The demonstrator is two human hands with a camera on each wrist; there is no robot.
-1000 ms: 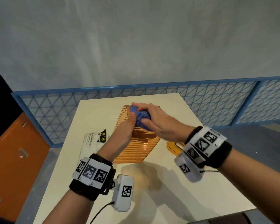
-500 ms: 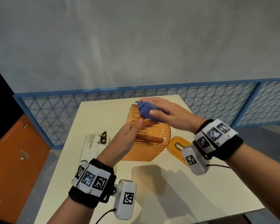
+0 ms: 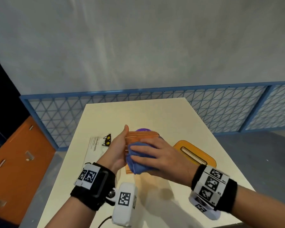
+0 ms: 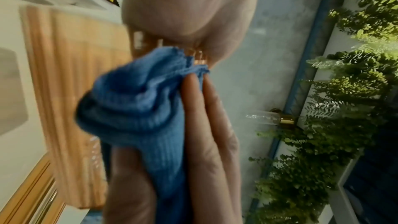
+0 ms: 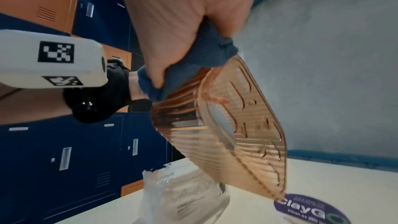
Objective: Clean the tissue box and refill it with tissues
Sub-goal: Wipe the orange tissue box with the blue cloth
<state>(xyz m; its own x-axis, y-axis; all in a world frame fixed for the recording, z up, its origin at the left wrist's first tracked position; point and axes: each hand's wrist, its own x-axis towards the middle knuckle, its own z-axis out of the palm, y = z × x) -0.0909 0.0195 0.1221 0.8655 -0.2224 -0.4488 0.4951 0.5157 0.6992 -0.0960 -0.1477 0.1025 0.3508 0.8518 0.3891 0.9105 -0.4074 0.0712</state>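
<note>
Two hands work an orange ribbed tissue box [image 3: 142, 136], held tilted above the tabletop [image 3: 155, 112]. Left hand [image 3: 117, 150] grasps its side, thumb up; right hand [image 3: 161, 155] presses a bunched blue cloth [image 3: 136, 163] against it, fingers curled over the cloth. Box lid [image 3: 195, 153] lies to the right, tissue pack [image 3: 97, 147] to the left, purple tin [image 5: 310, 210] behind.

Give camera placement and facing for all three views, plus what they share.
Head: worn on the head, looks down at the table; both forearms, left hand, right hand show.
Left wrist: looks along the left palm at the blue cloth; right fingers show.
Right wrist: looks along the right palm at the tissue box; left wrist band shows.
Shared: cloth, box, tissue pack.
</note>
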